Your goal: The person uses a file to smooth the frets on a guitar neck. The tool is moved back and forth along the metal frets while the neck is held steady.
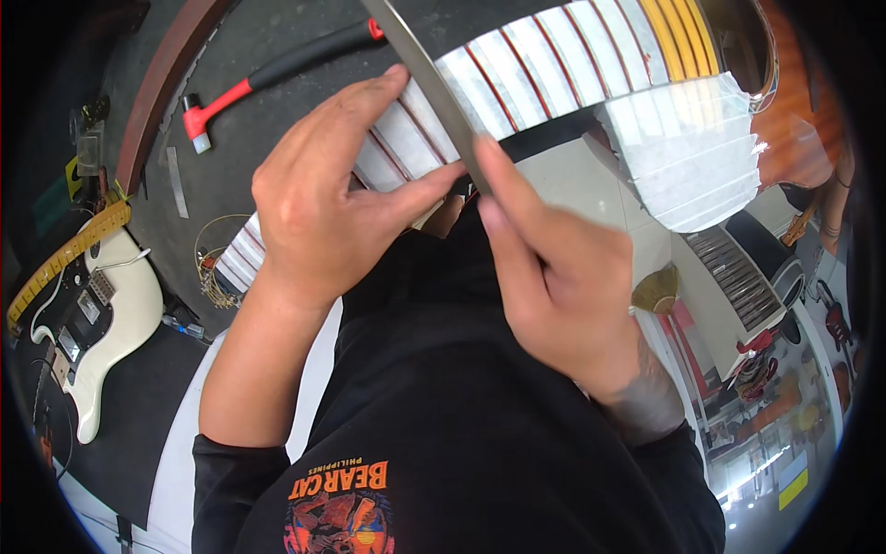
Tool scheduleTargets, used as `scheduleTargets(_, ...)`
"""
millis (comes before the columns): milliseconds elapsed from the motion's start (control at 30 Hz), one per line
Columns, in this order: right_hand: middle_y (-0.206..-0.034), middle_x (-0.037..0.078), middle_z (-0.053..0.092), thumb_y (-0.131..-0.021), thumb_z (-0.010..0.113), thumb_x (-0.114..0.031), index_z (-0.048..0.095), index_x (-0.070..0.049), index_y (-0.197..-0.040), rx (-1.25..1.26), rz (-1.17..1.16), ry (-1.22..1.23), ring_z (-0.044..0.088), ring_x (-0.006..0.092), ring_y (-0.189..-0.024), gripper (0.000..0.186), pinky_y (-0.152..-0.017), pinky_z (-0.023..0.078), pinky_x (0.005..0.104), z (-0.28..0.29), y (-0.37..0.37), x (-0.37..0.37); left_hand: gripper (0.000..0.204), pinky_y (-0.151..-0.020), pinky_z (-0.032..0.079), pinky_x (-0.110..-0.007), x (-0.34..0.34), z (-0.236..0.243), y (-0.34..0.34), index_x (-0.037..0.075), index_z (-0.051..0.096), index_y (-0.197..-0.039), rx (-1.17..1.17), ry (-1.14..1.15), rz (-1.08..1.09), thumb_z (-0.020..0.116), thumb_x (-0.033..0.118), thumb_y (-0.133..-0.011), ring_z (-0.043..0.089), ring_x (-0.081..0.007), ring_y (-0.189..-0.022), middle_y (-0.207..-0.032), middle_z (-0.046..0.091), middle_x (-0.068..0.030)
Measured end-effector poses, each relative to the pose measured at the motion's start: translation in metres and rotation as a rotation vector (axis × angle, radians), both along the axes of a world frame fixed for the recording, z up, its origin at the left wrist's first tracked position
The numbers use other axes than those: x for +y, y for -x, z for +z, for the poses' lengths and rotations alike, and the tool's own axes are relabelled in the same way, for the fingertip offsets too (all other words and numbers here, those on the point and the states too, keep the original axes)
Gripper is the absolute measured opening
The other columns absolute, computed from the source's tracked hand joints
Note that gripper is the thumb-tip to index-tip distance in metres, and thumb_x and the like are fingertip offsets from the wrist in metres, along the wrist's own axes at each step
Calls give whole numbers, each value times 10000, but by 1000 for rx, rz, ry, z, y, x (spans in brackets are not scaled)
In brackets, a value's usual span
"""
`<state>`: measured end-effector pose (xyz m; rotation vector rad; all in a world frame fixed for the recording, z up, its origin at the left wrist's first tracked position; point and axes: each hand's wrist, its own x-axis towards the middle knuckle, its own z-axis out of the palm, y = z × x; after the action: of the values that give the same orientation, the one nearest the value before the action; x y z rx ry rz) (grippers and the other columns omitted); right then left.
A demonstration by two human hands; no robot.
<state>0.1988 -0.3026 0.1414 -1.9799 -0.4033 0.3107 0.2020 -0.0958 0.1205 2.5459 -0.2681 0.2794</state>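
- I see no container near my hands — just the taped guitar neck [554, 65] running from under my left hand [323, 203] up and away to the right.
- Left hand lies flat over the neck, fingers spread, thumb pressing its edge.
- Right hand [544, 286] pinches a metal straightedge [434, 83] — probably a ruler — laid across the frets.

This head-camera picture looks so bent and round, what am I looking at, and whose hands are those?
No machine here: a person wears a wide fisheye camera on the head, looking down at their own bare hands, so straight edges curve. The left hand rests on a guitar neck masked with pale tape between its reddish frets. The right hand has a grip on a long flat grey metal bar laid across the neck. On the dark bench lie a red-and-black hammer and a cream electric guitar body.
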Motion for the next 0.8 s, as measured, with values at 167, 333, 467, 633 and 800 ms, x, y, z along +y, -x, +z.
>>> scheduleTargets(167,-645,92,582,-879,716,89,658,9,-1368,-15,-1,17,556,185,-511,498,-506,447,308,-2,17,-14,626,-904,595,-345,0,0,0,-22,734,-1186,7,6,9,976,132,-629,763,-279,-1013,-1119,772,-174)
scheduleTargets(333,-636,69,554,-823,743,120,671,13,-1354,23,20,75,544,179,-484,546,-470,461,320,5,88,-73,631,-898,597,-344,0,1,-1,-27,735,-1180,-11,-4,-24,982,143,-625,765,-280,-1007,-1116,773,-175)
scheduleTargets(467,-629,73,562,-837,743,105,662,5,-1368,-4,-5,69,553,189,-491,546,-475,464,326,7,72,-57,629,-907,594,-339,-1,1,0,-19,736,-1191,-7,-8,-23,978,143,-633,764,-272,-1015,-1123,774,-167)
scheduleTargets(633,-629,99,582,-920,704,50,663,-40,-1390,62,-26,30,542,172,-502,480,-538,464,283,-4,-2,4,617,-925,587,-328,-2,0,1,-1,741,-1198,21,-8,40,970,139,-642,763,-251,-1019,-1129,778,-147)
scheduleTargets(800,-621,70,536,-869,731,78,657,-43,-1395,-78,-56,-7,521,211,-492,544,-494,462,345,-17,36,-21,620,-922,589,-329,-3,2,1,-18,736,-1191,30,-13,39,976,152,-646,764,-250,-1010,-1124,780,-143)
